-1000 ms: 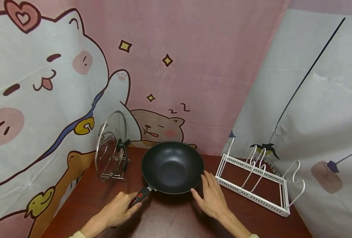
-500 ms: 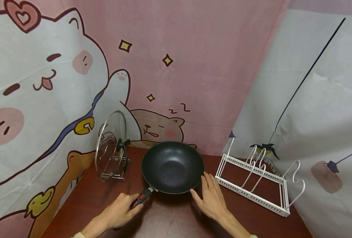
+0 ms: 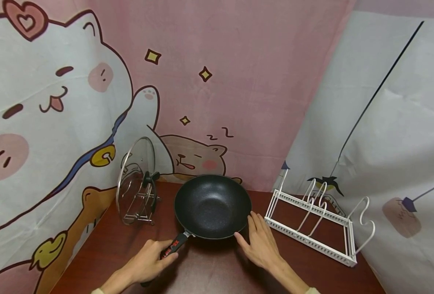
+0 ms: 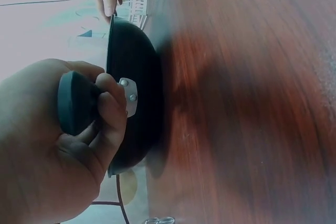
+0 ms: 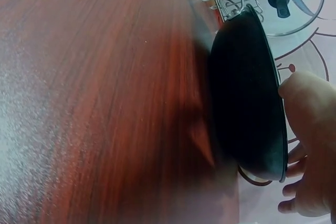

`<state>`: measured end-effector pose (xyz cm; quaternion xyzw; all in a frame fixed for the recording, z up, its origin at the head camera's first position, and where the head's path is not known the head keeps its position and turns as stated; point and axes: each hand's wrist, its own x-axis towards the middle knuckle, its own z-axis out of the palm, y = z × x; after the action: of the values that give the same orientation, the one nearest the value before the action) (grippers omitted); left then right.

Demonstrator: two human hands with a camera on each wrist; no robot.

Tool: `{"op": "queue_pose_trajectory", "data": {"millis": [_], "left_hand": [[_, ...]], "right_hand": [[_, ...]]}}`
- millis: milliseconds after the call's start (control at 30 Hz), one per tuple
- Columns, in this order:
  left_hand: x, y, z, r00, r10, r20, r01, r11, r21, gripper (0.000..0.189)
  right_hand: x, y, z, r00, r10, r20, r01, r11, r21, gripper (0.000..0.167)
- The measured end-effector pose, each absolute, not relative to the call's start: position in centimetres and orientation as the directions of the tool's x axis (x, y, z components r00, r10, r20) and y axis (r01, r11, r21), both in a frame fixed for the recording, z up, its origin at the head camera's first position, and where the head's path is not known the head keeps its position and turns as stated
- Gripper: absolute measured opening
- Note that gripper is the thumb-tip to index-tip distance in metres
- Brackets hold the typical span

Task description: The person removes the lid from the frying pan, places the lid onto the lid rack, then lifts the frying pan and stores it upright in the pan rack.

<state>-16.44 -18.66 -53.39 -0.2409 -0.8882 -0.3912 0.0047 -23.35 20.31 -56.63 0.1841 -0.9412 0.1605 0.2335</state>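
A black wok stands on the dark red table, its black and red handle pointing toward me. My left hand grips that handle, with fingers curled round it. My right hand lies with straight fingers against the wok's right rim. The wok's dark outer wall sits on the wood in both wrist views.
A glass lid stands upright in a wire holder at the back left. A white wire rack lies to the right of the wok. Cartoon cloth backdrops hang close behind and to both sides.
My left hand has slid slightly back along the handle. The wok and my right hand have barely moved.
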Motion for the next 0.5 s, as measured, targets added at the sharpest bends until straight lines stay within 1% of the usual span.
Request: {"op": "queue_pose_trajectory", "data": {"millis": [200,500], "left_hand": [[-16.36,-18.49,-53.41,-0.888,0.432,0.156,0.389,0.529,0.754,0.016],[-16.09,-17.94,-53.45,-0.882,0.433,0.188,0.413,0.516,0.751,0.015]], "right_hand": [[-23.62,20.57,-56.39,-0.846,-0.276,0.456,-0.411,0.883,-0.227,0.077],[-24.15,21.12,-56.19,-0.851,-0.3,0.432,-0.423,0.877,-0.226,0.079]]}}
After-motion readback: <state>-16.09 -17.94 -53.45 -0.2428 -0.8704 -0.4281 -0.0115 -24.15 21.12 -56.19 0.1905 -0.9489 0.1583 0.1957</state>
